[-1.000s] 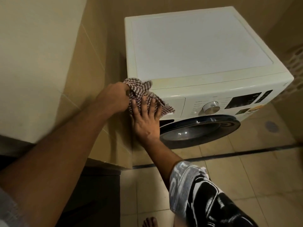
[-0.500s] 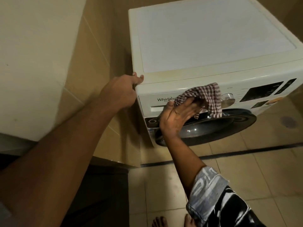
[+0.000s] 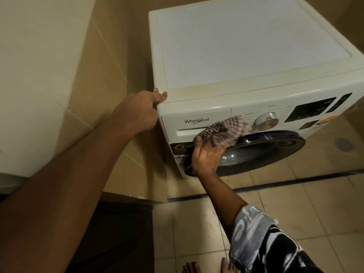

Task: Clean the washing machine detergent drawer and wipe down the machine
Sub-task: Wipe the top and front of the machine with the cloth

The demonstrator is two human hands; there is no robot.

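Low over the tiled floor point(image 3: 197, 223), the right hand point(image 3: 206, 152) bunches a checked cloth point(image 3: 226, 133) against the washing machine point(image 3: 256, 56) front, between the detergent drawer point(image 3: 197, 123), which looks pushed in, and the dial point(image 3: 266, 121), likely to wipe the panel. Farther left, the left hand point(image 3: 137, 111) curls round the top corner, probably as a brace.

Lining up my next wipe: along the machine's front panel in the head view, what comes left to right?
left hand gripping the washing machine corner → detergent drawer → checked cloth → dial → display
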